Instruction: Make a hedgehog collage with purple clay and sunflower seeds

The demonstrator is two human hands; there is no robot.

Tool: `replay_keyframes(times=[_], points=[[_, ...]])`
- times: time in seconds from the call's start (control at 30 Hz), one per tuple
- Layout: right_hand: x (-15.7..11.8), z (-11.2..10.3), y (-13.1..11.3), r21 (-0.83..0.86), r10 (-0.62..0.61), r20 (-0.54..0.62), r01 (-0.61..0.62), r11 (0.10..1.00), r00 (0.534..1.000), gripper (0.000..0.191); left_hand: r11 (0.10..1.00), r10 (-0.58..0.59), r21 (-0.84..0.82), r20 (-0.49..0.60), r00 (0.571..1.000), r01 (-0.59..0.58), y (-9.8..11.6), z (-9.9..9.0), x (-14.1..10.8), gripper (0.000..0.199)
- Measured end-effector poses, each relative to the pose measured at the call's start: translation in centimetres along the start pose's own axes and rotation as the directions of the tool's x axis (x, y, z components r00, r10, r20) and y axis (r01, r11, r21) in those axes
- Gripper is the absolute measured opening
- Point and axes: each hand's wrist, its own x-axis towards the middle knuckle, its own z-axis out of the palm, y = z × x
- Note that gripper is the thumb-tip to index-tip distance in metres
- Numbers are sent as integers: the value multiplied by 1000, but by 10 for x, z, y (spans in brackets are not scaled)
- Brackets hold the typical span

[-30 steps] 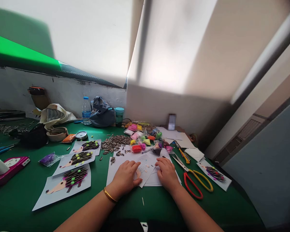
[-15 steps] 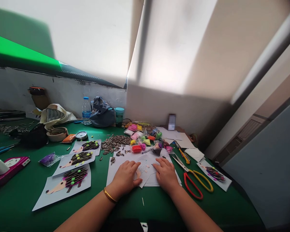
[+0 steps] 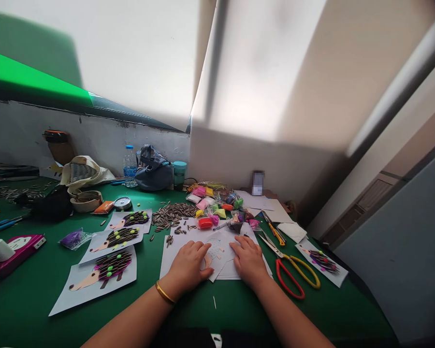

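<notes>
A small sheet with a pale hedgehog drawing (image 3: 215, 249) lies on larger white sheets (image 3: 172, 261) in front of me. My left hand (image 3: 191, 265) rests on its left side, fingers spread and holding nothing. On the right side of the papers lies my right hand (image 3: 249, 258), flat with its fingers apart. Just beyond the hands are striped sunflower seeds (image 3: 174, 214) and small bags of coloured clay (image 3: 206, 205). Scissors with red and yellow handles (image 3: 290, 266) lie open to the right of my right hand.
Three finished hedgehog pictures (image 3: 105, 275) lie at the left, another (image 3: 322, 261) at the far right. Behind stand a bottle (image 3: 129, 166), a blue-grey bag (image 3: 152, 171), a teal cup (image 3: 180, 175) and a phone (image 3: 257, 183). A toothpick (image 3: 214, 302) lies near the front.
My right hand's fingertips have shifted very slightly. My left hand stays in place on the drawing.
</notes>
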Motion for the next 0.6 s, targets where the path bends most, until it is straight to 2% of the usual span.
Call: replay_keyframes(times=[0.1,0.27,0.6], points=[[0,-1,0,28,-29,-14,29,999,999,46,1000,2,-2,0,1000,-2,0,0,0,65],[-1,-3,1,35,8,-66,-5,999,998,47,1000,2,0,-1,1000,-2,0,-1,0,65],[-2,-4,1,69,-16,-28,18,997,999,42,999,1,33,14,1000,-2,2,-4,1,61]])
